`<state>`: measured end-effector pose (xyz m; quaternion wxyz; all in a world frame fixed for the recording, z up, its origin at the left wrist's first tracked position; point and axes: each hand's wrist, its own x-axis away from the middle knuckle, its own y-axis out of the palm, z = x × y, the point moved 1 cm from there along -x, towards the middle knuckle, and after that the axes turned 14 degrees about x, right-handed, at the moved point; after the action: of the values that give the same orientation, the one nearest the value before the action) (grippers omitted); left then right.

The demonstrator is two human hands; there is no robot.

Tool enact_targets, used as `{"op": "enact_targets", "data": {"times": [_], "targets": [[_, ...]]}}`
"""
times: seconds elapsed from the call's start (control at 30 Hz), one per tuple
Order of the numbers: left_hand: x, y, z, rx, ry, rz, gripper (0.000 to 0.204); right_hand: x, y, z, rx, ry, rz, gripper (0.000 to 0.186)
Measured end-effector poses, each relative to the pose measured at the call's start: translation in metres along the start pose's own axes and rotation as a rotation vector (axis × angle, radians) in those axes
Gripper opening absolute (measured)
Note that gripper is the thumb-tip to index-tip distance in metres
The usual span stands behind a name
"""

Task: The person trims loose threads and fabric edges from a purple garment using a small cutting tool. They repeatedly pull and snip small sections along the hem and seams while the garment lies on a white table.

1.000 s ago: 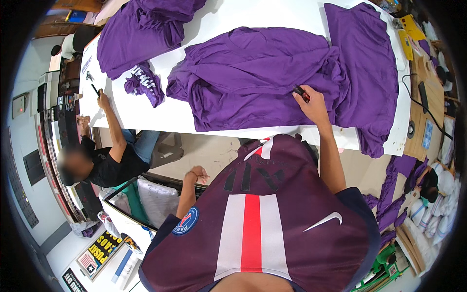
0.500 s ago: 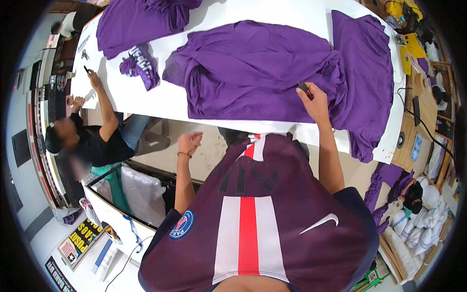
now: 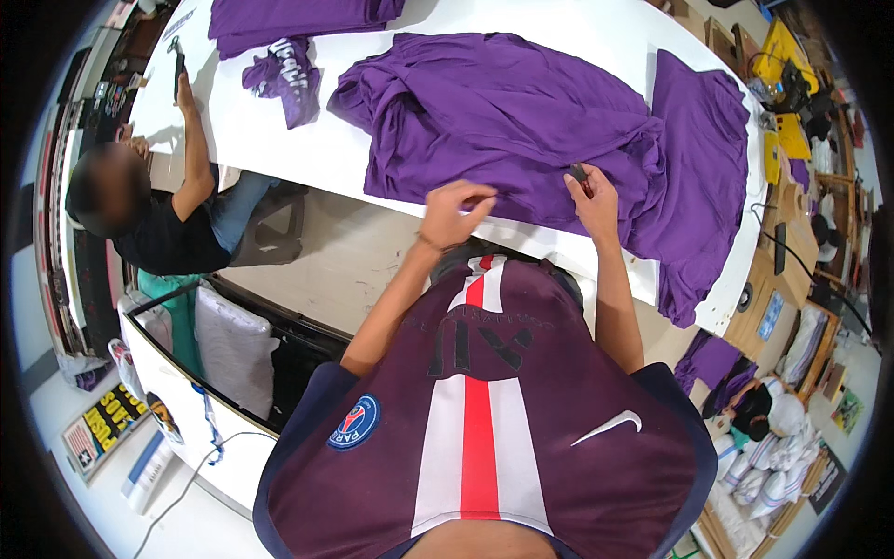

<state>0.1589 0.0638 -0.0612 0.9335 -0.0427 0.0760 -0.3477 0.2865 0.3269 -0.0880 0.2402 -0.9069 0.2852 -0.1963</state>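
Note:
A purple garment (image 3: 503, 112) lies spread and wrinkled across the white table (image 3: 251, 149) in front of me. Over its near edge, my right hand (image 3: 598, 207) is closed on a small dark tool (image 3: 579, 173), whose exact kind is too small to make out. My left hand (image 3: 456, 214) hovers at the near table edge beside the garment, fingers pointing right and thumb apart, with nothing seen in it. Another purple garment (image 3: 698, 177) lies to the right and hangs over the table's near edge.
Folded purple cloth (image 3: 298, 17) and a crumpled purple piece with white print (image 3: 291, 82) lie far left. A seated co-worker (image 3: 177, 224) at the left holds a slim dark object (image 3: 178, 76). An open black-rimmed box (image 3: 270, 349) with wrapped goods stands below; white bundles (image 3: 768, 466) are at right.
My left hand has come up and right, from beside my body to the garment's near edge. My right hand stays at the garment with the small tool. The co-worker's raised hand has moved farther up.

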Motion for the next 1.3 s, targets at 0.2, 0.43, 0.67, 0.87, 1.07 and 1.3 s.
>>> {"op": "enact_targets", "data": {"times": [0.2, 0.43, 0.67, 0.87, 1.07, 1.3], "targets": [[-0.07, 0.089, -0.027, -0.156, 0.179, 0.07, 0.017, 0.004, -0.006, -0.012, -0.019, 0.012, 0.013, 0.024], [-0.09, 0.118, -0.058, -0.489, 0.028, -0.006, 0.021, -0.002, -0.007, -0.015, -0.003, 0.048, 0.022, 0.025], [-0.086, 0.117, -0.065, -0.568, 0.169, -0.114, 0.011, -0.006, 0.009, 0.013, 0.195, -0.053, 0.059, 0.023], [-0.085, 0.118, -0.073, -0.465, 0.169, -0.056, 0.008, 0.0, 0.017, 0.011, 0.331, -0.087, 0.129, 0.027], [-0.092, 0.11, -0.067, -0.35, 0.02, -0.055, 0.005, 0.008, 0.024, 0.01, 0.421, -0.104, 0.188, 0.029], [-0.086, 0.106, -0.059, -0.369, 0.067, -0.085, 0.011, 0.009, 0.024, 0.009, 0.402, -0.076, 0.182, 0.031]]}}
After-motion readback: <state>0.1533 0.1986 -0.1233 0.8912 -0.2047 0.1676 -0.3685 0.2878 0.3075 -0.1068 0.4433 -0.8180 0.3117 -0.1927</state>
